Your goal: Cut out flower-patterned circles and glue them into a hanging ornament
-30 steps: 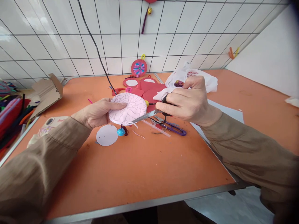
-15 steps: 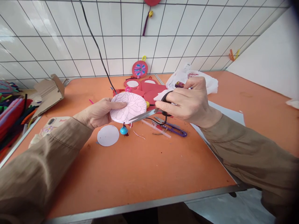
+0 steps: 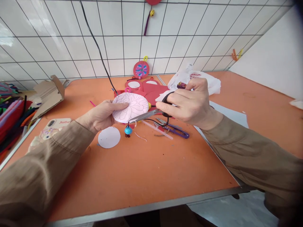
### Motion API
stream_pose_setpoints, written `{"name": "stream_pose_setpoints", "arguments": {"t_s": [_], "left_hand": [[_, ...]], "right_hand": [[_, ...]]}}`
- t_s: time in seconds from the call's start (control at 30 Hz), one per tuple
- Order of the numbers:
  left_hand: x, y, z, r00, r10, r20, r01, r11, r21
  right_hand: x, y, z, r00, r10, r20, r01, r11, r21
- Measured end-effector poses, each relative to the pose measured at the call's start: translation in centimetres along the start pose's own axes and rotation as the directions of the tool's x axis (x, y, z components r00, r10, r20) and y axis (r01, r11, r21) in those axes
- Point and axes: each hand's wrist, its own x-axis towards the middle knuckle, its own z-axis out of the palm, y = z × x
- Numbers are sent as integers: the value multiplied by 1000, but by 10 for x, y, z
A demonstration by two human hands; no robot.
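My left hand (image 3: 104,114) pinches a white paper disc (image 3: 133,105) drawn with a petal-like line pattern, thumb on its face. My right hand (image 3: 189,102) grips black-handled scissors (image 3: 146,115); the blades lie along the disc's lower right edge. A thin curled strip of paper hangs by the blade tip. Below the disc is a blue bell (image 3: 128,130) with a dark tassel. A plain white paper circle (image 3: 109,137) lies on the table under my left wrist. Purple thread snips (image 3: 177,130) lie below the scissors.
Red card pieces (image 3: 151,91) and a white plastic bag (image 3: 205,82) lie behind my hands. A phone (image 3: 53,127) is by my left forearm, near torn cardboard (image 3: 50,94). A round red ornament (image 3: 141,69) leans on the tiled wall. White paper (image 3: 229,113) lies at right.
The scissors' blades have shifted slightly left and up against the disc's lower edge. The blue bell now shows a little further right and higher. Both hands keep their hold.
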Motion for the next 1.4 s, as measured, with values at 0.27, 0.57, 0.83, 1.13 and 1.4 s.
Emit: {"name": "stream_pose_setpoints", "arguments": {"t_s": [0.27, 0.57, 0.83, 1.13, 1.4], "left_hand": [[1, -4, -1, 999, 2, 37, -3, 1000, 3], [2, -6, -4, 995, -16, 95, 18, 1000, -16], [1, -5, -1, 999, -5, 50, 6, 1000, -23], [1, -4, -2, 997, -22, 69, 21, 1000, 12], [0, -4, 2, 1000, -1, 27, 1, 1000, -9]], "right_hand": [[1, -3, 0, 1000, -9, -11, 8, 999, -46], [6, -4, -3, 998, 18, 54, -20, 999, 29], [5, -6, -3, 996, 33, 82, -36, 999, 40], [3, -6, -3, 994, 3, 105, 4, 998, -64], [6, -7, -4, 996, -71, -61, 69, 997, -26]]}}
